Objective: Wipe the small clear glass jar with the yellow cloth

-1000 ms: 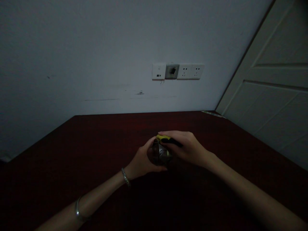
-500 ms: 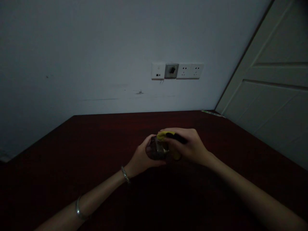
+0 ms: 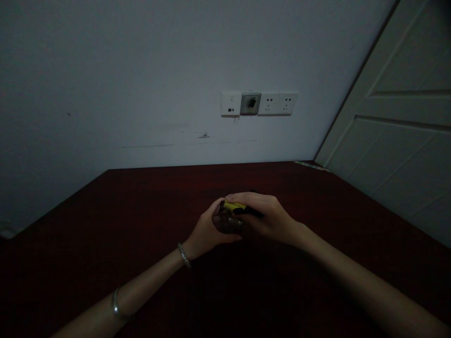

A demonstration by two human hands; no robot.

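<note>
My two hands meet over the middle of a dark red table (image 3: 141, 202). My left hand (image 3: 206, 232) is curled round the side of a small dark, shiny object (image 3: 230, 223), perhaps a glass jar, which stands on the table. My right hand (image 3: 268, 218) lies over its top, fingers closed on a yellow and black piece (image 3: 235, 207) that sits on the object. The dim light hides what the object is. Bracelets ring my left wrist and forearm.
A pale wall rises behind the table with a row of white sockets and a grey switch plate (image 3: 259, 103). A white panelled door (image 3: 401, 141) stands at the right. A thin strip (image 3: 312, 165) lies at the table's far right corner.
Both hands stay on the object. My right hand lifted and tilted the yellow and black piece half a second ago, then lowered and flattened over the top again.
</note>
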